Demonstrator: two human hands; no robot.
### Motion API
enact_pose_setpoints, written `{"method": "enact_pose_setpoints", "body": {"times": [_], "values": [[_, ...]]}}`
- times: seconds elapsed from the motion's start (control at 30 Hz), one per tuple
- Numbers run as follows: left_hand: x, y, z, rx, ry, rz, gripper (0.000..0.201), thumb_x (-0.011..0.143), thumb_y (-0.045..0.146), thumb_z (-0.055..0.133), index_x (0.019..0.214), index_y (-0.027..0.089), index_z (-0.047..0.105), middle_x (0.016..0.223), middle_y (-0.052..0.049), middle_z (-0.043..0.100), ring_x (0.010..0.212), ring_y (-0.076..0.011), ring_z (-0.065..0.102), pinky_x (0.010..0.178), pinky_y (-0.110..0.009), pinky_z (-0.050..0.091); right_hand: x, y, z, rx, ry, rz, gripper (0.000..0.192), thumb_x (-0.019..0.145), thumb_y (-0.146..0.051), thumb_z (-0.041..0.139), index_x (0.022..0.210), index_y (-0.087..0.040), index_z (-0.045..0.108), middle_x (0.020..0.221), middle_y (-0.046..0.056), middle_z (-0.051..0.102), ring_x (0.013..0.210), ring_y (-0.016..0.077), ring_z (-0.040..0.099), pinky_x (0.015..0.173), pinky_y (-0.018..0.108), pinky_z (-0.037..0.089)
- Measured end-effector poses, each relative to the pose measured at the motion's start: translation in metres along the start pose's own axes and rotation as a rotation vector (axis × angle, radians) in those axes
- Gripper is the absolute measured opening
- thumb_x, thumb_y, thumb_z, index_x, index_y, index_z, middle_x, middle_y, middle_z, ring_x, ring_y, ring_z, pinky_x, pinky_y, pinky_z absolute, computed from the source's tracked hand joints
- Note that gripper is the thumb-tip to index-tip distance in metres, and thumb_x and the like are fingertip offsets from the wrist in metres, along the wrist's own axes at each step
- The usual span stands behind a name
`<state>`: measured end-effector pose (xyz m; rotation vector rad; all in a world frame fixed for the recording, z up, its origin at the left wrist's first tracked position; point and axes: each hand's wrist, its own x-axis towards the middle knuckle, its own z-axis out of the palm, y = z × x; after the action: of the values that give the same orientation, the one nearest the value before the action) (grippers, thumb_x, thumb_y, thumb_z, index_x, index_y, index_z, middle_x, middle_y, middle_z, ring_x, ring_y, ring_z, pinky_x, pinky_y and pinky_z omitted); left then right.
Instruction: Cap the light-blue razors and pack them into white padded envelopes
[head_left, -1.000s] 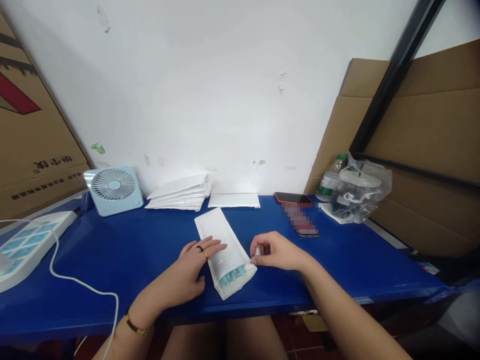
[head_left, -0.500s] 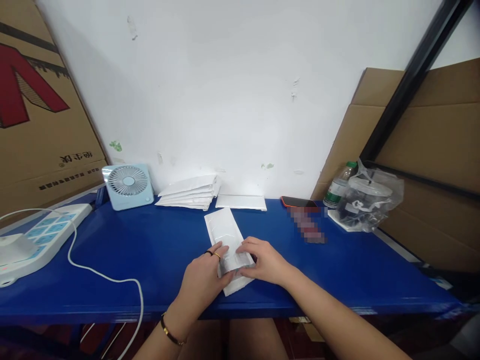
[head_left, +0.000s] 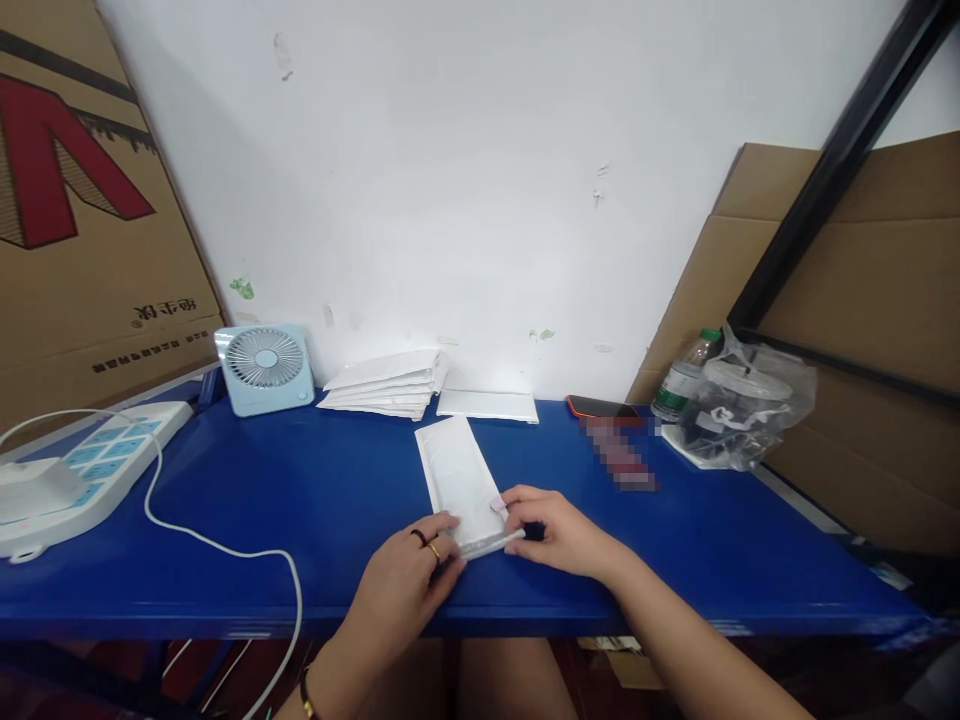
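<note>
A white padded envelope [head_left: 459, 468] lies slightly slanted on the blue table, its near end between my two hands. A greyish, shiny strip shows along that near edge. My left hand [head_left: 412, 572], with a gold ring and a dark ring, grips the near left corner between fingers and thumb. At the near right corner, my right hand [head_left: 564, 532] pinches the edge, its fingers curled with a gap of table showing between them. A small pale pink patch shows by its index fingertip; I cannot tell what it is.
Behind the envelope are a stack of white envelopes [head_left: 384, 385] and a flat white one [head_left: 487, 404]. A blue fan [head_left: 266, 368] and a power strip [head_left: 105, 470] with a white cable stand left. At right are a phone [head_left: 601, 407], a bottle [head_left: 684, 378] and a bagged cup [head_left: 742, 405].
The envelope's near end, which stuck out below my hands, now ends level with them and looks folded. My right hand has shifted right to the corner. The view has moved slightly.
</note>
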<state>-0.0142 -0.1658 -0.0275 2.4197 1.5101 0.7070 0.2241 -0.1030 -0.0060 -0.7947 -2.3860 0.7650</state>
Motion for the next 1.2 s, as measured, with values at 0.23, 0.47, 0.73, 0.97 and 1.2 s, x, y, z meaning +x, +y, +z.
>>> {"method": "enact_pose_setpoints", "body": {"times": [0.23,0.47,0.73,0.97,1.2], "values": [[0.019,0.001,0.001,-0.134,0.084,-0.303,0.022,0.085,0.032,0.042,0.073,0.020,0.055,0.073,-0.002,0.062,0.068,-0.0155,0.058,0.061,-0.025,0.040,0.009,0.000,0.018,-0.256,0.225,0.089,0.012,0.083,-0.029,0.055,0.086,-0.019,0.059,0.087,0.005,0.061,0.075,0.0159,0.056,0.066,0.028,0.045],[0.037,-0.023,0.002,-0.512,-0.002,-0.426,0.026,0.077,0.040,0.049,0.063,0.018,0.049,0.054,0.004,0.053,0.051,-0.0121,0.051,0.052,-0.023,0.038,0.009,-0.020,0.036,-0.873,0.133,-0.280,0.030,0.090,-0.020,0.042,0.118,-0.020,0.052,0.109,0.011,0.061,0.097,0.0239,0.051,0.079,0.039,0.038],[0.043,-0.015,-0.024,-0.876,0.101,-0.309,0.033,0.082,0.048,0.046,0.091,0.018,0.052,0.069,0.001,0.057,0.067,-0.0122,0.055,0.063,-0.022,0.042,0.029,-0.012,0.011,-0.761,0.339,-0.146,0.027,0.089,-0.021,0.040,0.109,-0.017,0.059,0.090,0.009,0.065,0.078,0.0192,0.055,0.067,0.032,0.040],[0.013,-0.037,-0.024,-0.764,0.130,-0.379,0.038,0.082,0.050,0.045,0.106,0.021,0.049,0.071,0.001,0.056,0.070,-0.0139,0.053,0.067,-0.024,0.042,0.060,0.063,-0.064,0.167,0.854,0.480,0.040,0.080,-0.044,0.051,0.101,-0.011,0.059,0.078,0.008,0.063,0.059,0.0164,0.055,0.047,0.026,0.041],[0.004,-0.048,-0.013,-0.836,0.137,-0.397,0.040,0.080,0.052,0.049,0.105,0.021,0.052,0.074,0.000,0.055,0.070,-0.0147,0.051,0.066,-0.025,0.041,0.115,0.139,-0.076,0.199,0.812,0.819,0.020,0.066,-0.028,0.066,0.068,-0.009,0.060,0.058,0.008,0.059,0.050,0.0164,0.053,0.043,0.026,0.037]]}}
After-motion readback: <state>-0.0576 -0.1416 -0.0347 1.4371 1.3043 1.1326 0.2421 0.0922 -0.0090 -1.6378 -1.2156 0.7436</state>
